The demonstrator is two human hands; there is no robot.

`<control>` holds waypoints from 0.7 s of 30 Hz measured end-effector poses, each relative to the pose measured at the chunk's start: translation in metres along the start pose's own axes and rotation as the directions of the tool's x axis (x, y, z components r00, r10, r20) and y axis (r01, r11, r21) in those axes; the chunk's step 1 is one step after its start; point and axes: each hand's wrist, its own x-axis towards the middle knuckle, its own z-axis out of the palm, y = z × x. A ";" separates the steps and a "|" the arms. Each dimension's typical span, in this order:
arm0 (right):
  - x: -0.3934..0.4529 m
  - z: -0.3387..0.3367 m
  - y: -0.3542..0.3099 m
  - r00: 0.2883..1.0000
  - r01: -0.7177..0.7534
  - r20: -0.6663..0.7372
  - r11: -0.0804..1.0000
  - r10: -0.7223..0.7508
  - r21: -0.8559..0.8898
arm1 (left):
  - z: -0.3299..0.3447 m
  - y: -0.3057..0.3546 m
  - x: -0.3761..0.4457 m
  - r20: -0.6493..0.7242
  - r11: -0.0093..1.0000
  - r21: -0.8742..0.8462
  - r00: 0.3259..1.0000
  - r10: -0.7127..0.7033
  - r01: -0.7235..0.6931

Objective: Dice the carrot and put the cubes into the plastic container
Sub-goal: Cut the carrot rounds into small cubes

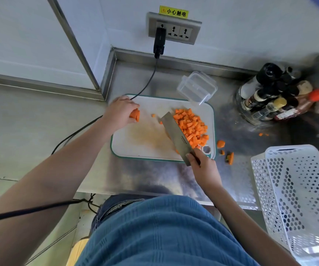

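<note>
On the white cutting board (141,143), my left hand (119,112) pinches the last carrot chunk (135,115) near the board's far-left corner, fingers curled round it. My right hand (202,166) has its grip clamped on the handle of the cleaver (176,135); the blade lies slanted across the board, its right face against the heap of carrot cubes (191,127).

The plastic container (197,87) stands empty on the far-right corner of the board, just beyond the heap. No cubes are in it yet.

Risks, as I judge them:
- Several carrot scraps (226,150) already lie off the board on the steel worktop (241,135); sweeping with the blade could shed more over the right edge.
- The chunk is short, so my fingertips would sit close to the blade when I cut it.
- A black cable (149,81) crosses the board's far-left corner beside my left hand; it could snag.

Writing: a yellow label (173,12) above the wall socket (174,30) reads 小心触电. The blade's stamp is too small to read.
</note>
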 end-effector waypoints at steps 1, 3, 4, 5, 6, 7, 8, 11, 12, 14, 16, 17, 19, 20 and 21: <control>-0.001 0.000 0.002 1.000 -0.007 -0.004 1.000 0.007 0.009 | 0.001 0.001 0.002 0.016 1.000 0.010 1.000 -0.002 0.002; -0.003 0.001 0.005 1.000 -0.015 -0.001 1.000 0.015 0.010 | 0.004 0.003 0.003 0.025 1.000 0.027 1.000 0.006 -0.007; -0.004 0.001 0.006 1.000 -0.017 0.002 1.000 0.017 0.005 | 0.004 0.003 0.003 0.021 0.999 0.028 1.000 0.016 -0.016; -0.005 0.002 0.008 1.000 -0.017 0.004 1.000 0.017 0.000 | 0.004 0.004 0.003 0.023 0.999 0.034 0.999 0.034 -0.034; -0.006 0.002 0.009 1.000 -0.014 0.006 1.000 0.014 -0.005 | 0.004 0.004 0.003 0.030 0.997 0.050 0.998 0.062 -0.064; -0.006 0.002 0.010 1.000 -0.013 0.009 1.000 0.013 -0.007 | 0.003 0.004 0.004 0.041 0.993 0.072 0.995 0.093 -0.096; -0.007 0.003 0.011 1.000 -0.012 0.014 1.000 0.012 -0.007 | 0.003 0.004 0.005 0.051 0.988 0.090 0.991 0.121 -0.126; -0.009 0.004 0.012 1.000 -0.012 0.028 1.000 0.012 -0.007 | 0.003 0.003 0.008 0.060 0.977 0.113 0.983 0.175 -0.181; -0.009 0.004 0.011 1.000 -0.009 0.029 1.000 0.009 -0.011 | 0.004 0.003 0.008 0.054 0.975 0.112 0.981 0.187 -0.192; -0.010 0.004 0.011 1.000 0.001 0.023 1.000 -0.001 -0.013 | 0.004 0.000 0.006 0.019 0.974 0.087 0.978 0.209 -0.210; -0.011 0.005 0.010 1.000 0.006 0.016 1.000 -0.005 -0.005 | 0.004 -0.001 0.002 -0.048 0.972 0.045 0.971 0.234 -0.232; -0.011 0.005 0.009 1.000 0.005 0.014 1.000 -0.005 0.001 | 0.004 0.001 0.000 -0.096 0.971 0.011 0.966 0.239 -0.239; -0.011 0.006 0.006 1.000 0.004 0.012 1.000 -0.004 0.010 | 0.005 0.011 -0.010 -0.251 0.970 -0.130 0.953 0.170 -0.207; -0.011 0.006 0.005 1.000 0.007 0.011 1.000 -0.007 0.011 | 0.006 0.019 -0.019 -0.330 0.955 -0.245 0.940 0.081 -0.168; -0.011 0.007 0.004 1.000 0.011 0.010 1.000 -0.011 0.012 | 0.008 0.029 -0.029 -0.384 0.919 -0.370 0.923 -0.015 -0.139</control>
